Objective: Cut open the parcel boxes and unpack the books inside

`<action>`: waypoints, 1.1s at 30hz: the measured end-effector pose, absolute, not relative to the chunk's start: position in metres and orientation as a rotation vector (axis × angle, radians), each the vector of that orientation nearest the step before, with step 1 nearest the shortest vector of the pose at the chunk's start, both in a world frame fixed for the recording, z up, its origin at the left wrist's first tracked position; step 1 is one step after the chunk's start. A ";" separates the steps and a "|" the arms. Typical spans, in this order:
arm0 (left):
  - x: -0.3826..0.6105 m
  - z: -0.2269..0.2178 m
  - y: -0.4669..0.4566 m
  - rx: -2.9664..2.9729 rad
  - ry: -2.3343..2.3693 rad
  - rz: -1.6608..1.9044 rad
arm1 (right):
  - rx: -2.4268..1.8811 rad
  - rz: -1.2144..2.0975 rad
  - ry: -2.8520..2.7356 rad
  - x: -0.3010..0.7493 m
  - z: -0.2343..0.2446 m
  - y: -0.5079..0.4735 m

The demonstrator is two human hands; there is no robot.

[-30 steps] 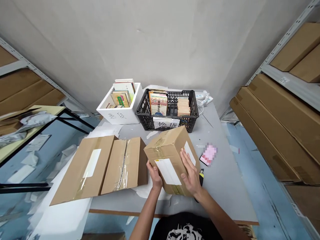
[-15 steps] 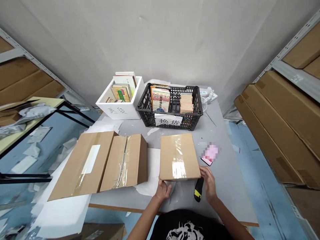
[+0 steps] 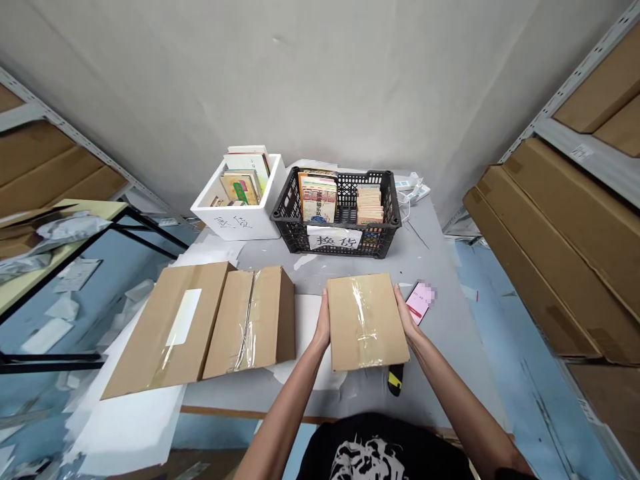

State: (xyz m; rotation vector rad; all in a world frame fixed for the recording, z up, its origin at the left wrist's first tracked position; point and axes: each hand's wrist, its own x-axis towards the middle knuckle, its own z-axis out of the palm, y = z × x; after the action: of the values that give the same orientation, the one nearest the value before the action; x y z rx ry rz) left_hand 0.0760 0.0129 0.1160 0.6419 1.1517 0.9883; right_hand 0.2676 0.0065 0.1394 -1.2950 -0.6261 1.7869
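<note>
A small taped cardboard box (image 3: 367, 321) lies flat on the grey table (image 3: 440, 347), taped side up. My left hand (image 3: 322, 325) presses against its left side and my right hand (image 3: 404, 313) against its right side, so the box is held between both palms. A black and yellow utility knife (image 3: 395, 381) pokes out from under the box's near right corner. A phone (image 3: 421, 301) lies just right of my right hand.
Two larger sealed cartons (image 3: 210, 327) lie to the left on white paper. A white bin (image 3: 241, 203) and a black crate (image 3: 345, 212), both holding books, stand at the back. Metal shelves with flat cartons (image 3: 560, 227) flank both sides.
The box went from tilted on edge to lying flat. My hands moved from its near edge to its two sides, and the right hand left the knife.
</note>
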 end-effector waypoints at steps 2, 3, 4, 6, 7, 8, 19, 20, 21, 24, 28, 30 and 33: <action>0.075 0.114 0.010 0.781 1.117 1.152 | -1.244 1.671 -0.683 0.263 0.139 0.000; 0.073 0.111 0.007 0.896 1.108 1.265 | -1.217 1.577 -0.722 0.263 0.136 -0.005; 0.071 0.108 0.003 1.019 1.092 1.374 | -1.184 1.474 -0.763 0.263 0.131 -0.009; 0.067 0.100 -0.006 1.224 1.031 1.512 | -1.121 1.311 -0.839 0.265 0.120 -0.017; 0.066 0.095 -0.010 1.286 1.003 1.543 | -1.101 1.263 -0.862 0.265 0.114 -0.020; 0.066 0.090 -0.014 1.318 0.988 1.559 | -1.098 1.235 -0.869 0.265 0.108 -0.024; 0.044 0.048 -0.047 0.892 1.355 1.180 | -1.519 1.389 -0.984 0.273 0.060 -0.043; 0.045 0.051 -0.041 0.843 1.409 1.113 | -1.575 1.400 -0.968 0.271 0.060 -0.035; 0.047 0.054 -0.034 0.815 1.438 1.058 | -1.605 1.421 -0.962 0.268 0.061 -0.027; 0.056 0.065 -0.015 0.877 1.377 1.018 | -1.539 1.480 -1.019 0.255 0.070 -0.006; 0.060 0.073 -0.020 1.101 1.314 1.054 | -1.448 1.310 -1.136 0.247 0.078 -0.018; 0.056 0.069 -0.039 1.226 1.341 1.058 | -1.467 1.148 -1.206 0.249 0.072 -0.042; 0.045 0.055 -0.072 1.451 1.360 1.100 | -1.461 0.888 -1.323 0.257 0.052 -0.086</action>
State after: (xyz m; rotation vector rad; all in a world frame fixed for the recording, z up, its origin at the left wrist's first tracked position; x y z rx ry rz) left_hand 0.0451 -0.0723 0.0546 1.4509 1.3604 1.1003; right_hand 0.2571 -0.0860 0.0519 -1.4606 -1.3232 0.8881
